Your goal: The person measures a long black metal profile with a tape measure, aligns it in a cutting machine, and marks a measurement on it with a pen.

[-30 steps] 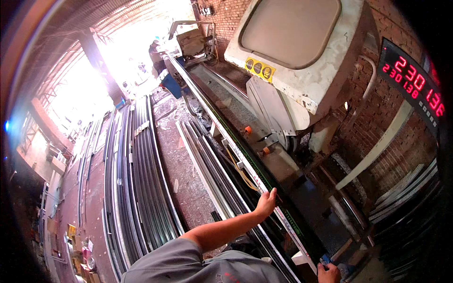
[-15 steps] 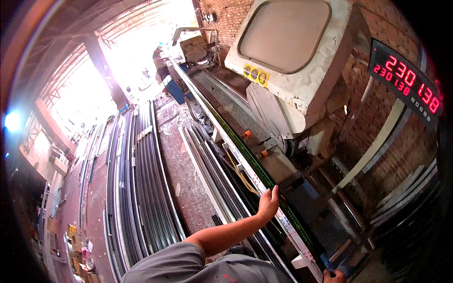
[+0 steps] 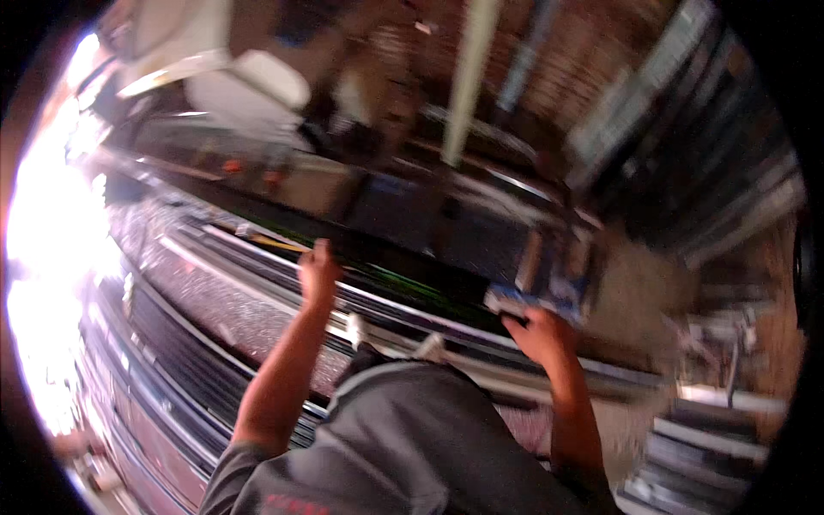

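Observation:
A long dark profile (image 3: 410,287) with green streaks along it runs slantwise across the view, from the far left toward the right. My left hand (image 3: 319,276) is closed on its near edge around the middle. Farther right, my right hand (image 3: 546,336) grips the profile near its right end, thumb bent inward. A blue and white piece (image 3: 558,296) lies just beyond the right hand. Motion smears the picture, so the fingers' exact hold is hard to see.
Past the profile stands a machine with a pale housing (image 3: 249,90) and orange knobs (image 3: 232,166). Bundled long dark bars (image 3: 189,343) lie on the floor at left. More bars (image 3: 678,129) lean at the far right, and stacked pieces (image 3: 699,459) sit at lower right.
My view has swung to the right, so the machine and floor bars have shifted left. The right hand, formerly at the lower edge, now shows fully. Both hands stay at the profile.

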Demonstrator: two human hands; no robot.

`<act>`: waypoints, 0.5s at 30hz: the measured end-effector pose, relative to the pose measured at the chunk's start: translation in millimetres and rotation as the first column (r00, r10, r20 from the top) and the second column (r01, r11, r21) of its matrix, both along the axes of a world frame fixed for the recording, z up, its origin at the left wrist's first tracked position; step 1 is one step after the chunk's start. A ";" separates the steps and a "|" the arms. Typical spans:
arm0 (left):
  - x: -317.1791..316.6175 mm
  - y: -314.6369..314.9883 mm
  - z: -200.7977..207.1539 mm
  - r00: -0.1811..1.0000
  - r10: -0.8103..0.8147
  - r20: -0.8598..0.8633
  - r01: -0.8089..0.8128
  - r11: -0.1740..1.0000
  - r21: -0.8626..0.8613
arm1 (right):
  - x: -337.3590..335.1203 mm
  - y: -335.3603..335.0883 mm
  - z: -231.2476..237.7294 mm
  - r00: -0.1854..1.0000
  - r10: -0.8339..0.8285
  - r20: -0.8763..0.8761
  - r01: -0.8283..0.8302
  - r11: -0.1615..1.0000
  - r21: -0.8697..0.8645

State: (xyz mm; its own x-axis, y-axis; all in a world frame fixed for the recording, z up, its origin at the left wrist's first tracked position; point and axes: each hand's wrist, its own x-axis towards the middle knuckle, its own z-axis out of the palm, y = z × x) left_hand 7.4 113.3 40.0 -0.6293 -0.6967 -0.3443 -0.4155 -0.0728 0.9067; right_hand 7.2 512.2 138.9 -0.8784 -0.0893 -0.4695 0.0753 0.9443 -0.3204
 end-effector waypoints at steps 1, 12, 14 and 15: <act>-2.7 -1.4 -19.3 0.972 0.159 -0.176 -0.127 0.976 0.178 | -1.7 1.0 2.8 0.999 0.033 0.001 -0.033 0.999 0.036; -11.4 5.9 -26.0 1.000 -0.025 -0.018 0.026 0.997 0.078 | 7.2 33.9 -19.1 0.999 -0.013 -0.031 0.016 0.995 0.101; -12.8 1.9 -29.0 0.999 -0.035 -0.022 0.037 0.995 0.092 | 3.2 33.2 -19.9 1.000 0.004 -0.023 -0.001 0.995 0.097; -13.3 1.4 -31.1 0.999 -0.025 -0.025 0.028 0.994 0.102 | 2.1 32.7 -21.4 0.999 0.020 -0.040 -0.017 0.996 0.093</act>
State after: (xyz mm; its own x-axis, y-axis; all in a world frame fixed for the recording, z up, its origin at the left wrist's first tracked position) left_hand -5.9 114.7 8.9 -0.6559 -0.6417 -0.3976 -0.3967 -0.1550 0.9047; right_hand 9.2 544.9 117.4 -0.8957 -0.0635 -0.4401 0.0462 0.9711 -0.2342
